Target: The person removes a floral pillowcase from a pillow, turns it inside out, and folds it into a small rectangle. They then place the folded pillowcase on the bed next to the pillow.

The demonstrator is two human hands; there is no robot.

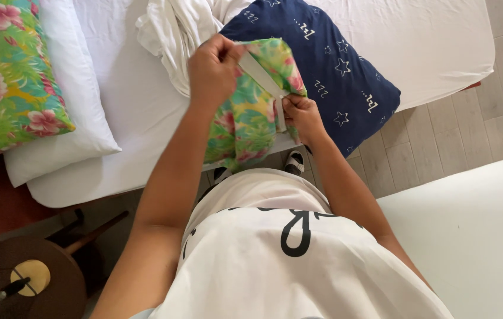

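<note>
I hold a floral pillowcase (245, 121), green and yellow with pink flowers, up in front of me over the edge of the bed. My left hand (213, 68) grips its upper edge, where a white inner hem shows. My right hand (301, 115) pinches the same hem lower down on the right. The cloth hangs down between my arms. Behind it lies a navy blue pillow (334, 71) with white stars and squiggles.
A bed with a white sheet (133, 106) fills the top. A crumpled white cloth (174, 29) lies near its head. A floral pillow (3, 77) rests on a white pillow (74, 88) at left. A round brown stool (38, 283) stands lower left; a second white mattress (476, 224) right.
</note>
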